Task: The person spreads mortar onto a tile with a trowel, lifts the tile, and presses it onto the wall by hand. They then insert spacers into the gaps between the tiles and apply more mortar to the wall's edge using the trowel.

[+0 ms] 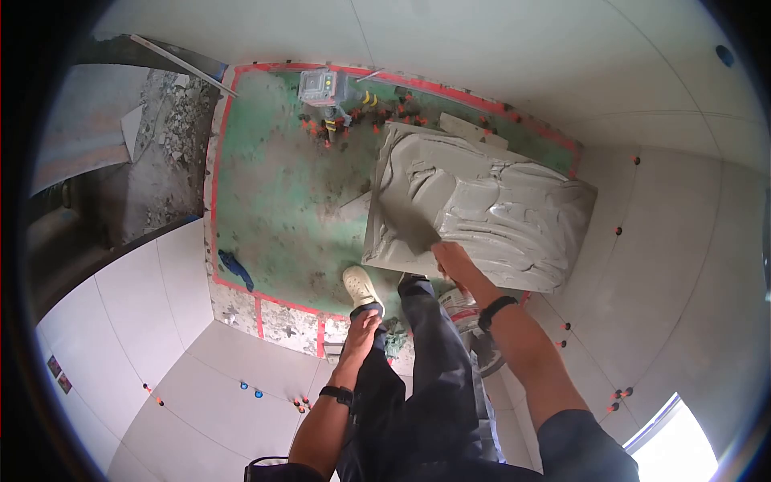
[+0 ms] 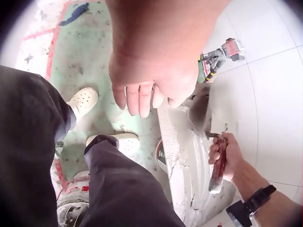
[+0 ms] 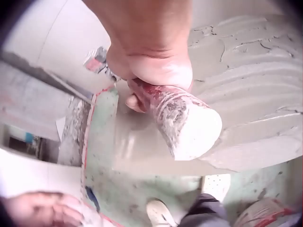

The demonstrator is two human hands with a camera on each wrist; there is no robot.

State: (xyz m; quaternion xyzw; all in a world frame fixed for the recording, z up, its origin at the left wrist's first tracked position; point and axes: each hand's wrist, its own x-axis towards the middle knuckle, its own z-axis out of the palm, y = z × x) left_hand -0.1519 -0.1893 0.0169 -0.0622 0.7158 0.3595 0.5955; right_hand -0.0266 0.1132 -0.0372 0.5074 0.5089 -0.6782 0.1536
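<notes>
My right hand (image 1: 454,261) grips the red, mortar-smeared handle (image 2: 218,163) of a trowel. Its flat blade (image 1: 414,229) lies over the near left part of a large rectangular slab, which is coated with wet grey mortar (image 1: 514,209). Swept ridges run across most of the coating, while the area left of the blade is smoother. In the right wrist view the handle's pale, caked butt end (image 3: 199,135) points toward the camera. My left hand (image 1: 361,333) hangs over my lower leg with fingers loosely extended, holding nothing, away from the slab.
Red tape borders the green floor (image 1: 273,177). A grey boxy tool (image 1: 321,87) stands at the back among scattered orange-and-black tile clips (image 1: 377,124). A dark blue cloth (image 1: 235,269) lies at left. Beside my right leg is a bucket (image 2: 73,198). My pale clogs (image 1: 361,289) stand before the slab.
</notes>
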